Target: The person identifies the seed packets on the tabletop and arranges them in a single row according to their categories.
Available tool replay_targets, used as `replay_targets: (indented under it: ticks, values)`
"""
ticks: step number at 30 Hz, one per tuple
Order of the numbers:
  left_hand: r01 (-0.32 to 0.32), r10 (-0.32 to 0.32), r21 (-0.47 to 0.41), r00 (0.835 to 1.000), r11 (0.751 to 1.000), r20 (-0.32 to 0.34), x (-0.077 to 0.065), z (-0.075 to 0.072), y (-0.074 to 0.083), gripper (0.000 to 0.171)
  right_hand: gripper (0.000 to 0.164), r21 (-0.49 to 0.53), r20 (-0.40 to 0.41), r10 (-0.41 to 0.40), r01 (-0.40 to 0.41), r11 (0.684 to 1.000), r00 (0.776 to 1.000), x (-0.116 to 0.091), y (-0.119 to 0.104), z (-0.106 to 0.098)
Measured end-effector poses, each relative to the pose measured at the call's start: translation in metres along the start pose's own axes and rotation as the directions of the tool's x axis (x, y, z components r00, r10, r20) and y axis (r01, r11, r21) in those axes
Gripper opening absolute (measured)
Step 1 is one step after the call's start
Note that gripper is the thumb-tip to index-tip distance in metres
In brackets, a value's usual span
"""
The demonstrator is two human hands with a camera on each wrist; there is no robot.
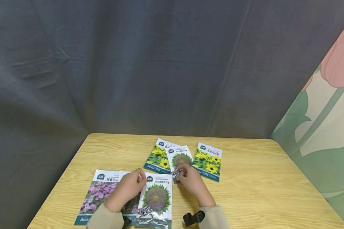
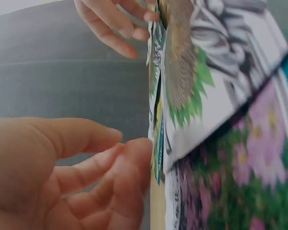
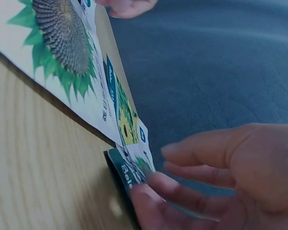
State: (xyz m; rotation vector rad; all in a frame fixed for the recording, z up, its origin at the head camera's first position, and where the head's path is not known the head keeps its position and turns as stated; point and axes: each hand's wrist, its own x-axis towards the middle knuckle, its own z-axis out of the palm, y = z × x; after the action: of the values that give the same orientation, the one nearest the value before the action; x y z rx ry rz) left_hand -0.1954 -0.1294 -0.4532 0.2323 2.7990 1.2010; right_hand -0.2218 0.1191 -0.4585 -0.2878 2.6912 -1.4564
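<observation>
My left hand (image 1: pixel 131 185) hovers at the upper left edge of a sunflower seed packet (image 1: pixel 156 199), its fingers loosely bent and nothing seen between thumb and fingertips. That packet overlaps a pink-purple flower seed packet (image 1: pixel 131 207), largely covered by the hand and forearm. A second pink-purple flower packet (image 1: pixel 96 194) lies at the far left. Farther back, fingers of my right hand (image 1: pixel 191 182) touch the lower part of another sunflower seed packet (image 1: pixel 181 156). In the right wrist view, the thumb stands apart from that packet (image 3: pixel 143 165).
Behind the right hand's packet, partly under it, lies a yellow-flower seed packet (image 1: pixel 157 156). Another yellow-flower packet (image 1: pixel 208 161) lies to its right. The wooden table (image 1: pixel 263 184) ends at a dark grey cloth (image 1: pixel 172 70). A tulip-patterned panel (image 1: pixel 326 127) stands at the right.
</observation>
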Motion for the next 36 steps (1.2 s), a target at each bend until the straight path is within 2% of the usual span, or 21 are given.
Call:
replay_targets:
  ticks: [3,6,13,17,20,23,30,36]
  values:
    - [-0.041,0.039,-0.041,0.998,0.998,-0.05,0.001,0.003,0.007,0.005,0.027,-0.027,-0.067,-0.016,0.014,1.0,0.998,0.001,0.002,0.0]
    - [-0.067,0.058,-0.123,0.995,0.99,-0.078,0.003,0.008,0.013,0.001,0.023,-0.078,-0.128,-0.014,0.004,0.997,0.992,0.002,0.005,0.001]
    - [-0.095,0.071,-0.28,0.993,0.955,-0.095,0.017,0.021,0.026,0.02,0.021,-0.119,-0.17,0.046,-0.067,0.991,0.984,0.006,0.008,-0.006]
    - [-0.094,0.076,-0.377,0.995,0.921,-0.062,0.027,0.027,0.035,0.033,0.022,-0.128,-0.187,0.064,-0.089,0.988,0.98,0.008,0.009,-0.011]
    - [-0.063,0.065,-0.455,0.998,0.888,-0.01,0.034,0.033,0.043,0.042,0.022,-0.138,-0.194,0.065,-0.093,0.986,0.979,0.008,0.01,-0.015]
    - [-0.018,0.037,-0.492,0.999,0.871,0.03,0.039,0.039,0.049,0.049,0.025,-0.14,-0.199,0.072,-0.101,0.985,0.977,0.007,0.012,-0.02]
    - [0.074,-0.055,-0.487,0.997,0.87,0.054,0.055,0.052,0.052,0.055,0.032,-0.127,-0.206,0.096,-0.124,0.984,0.974,0.005,0.016,-0.026]
    - [0.131,-0.106,-0.505,0.991,0.853,0.078,0.062,0.058,0.049,0.052,0.031,-0.154,-0.241,0.083,-0.122,0.98,0.967,0.005,0.018,-0.025]
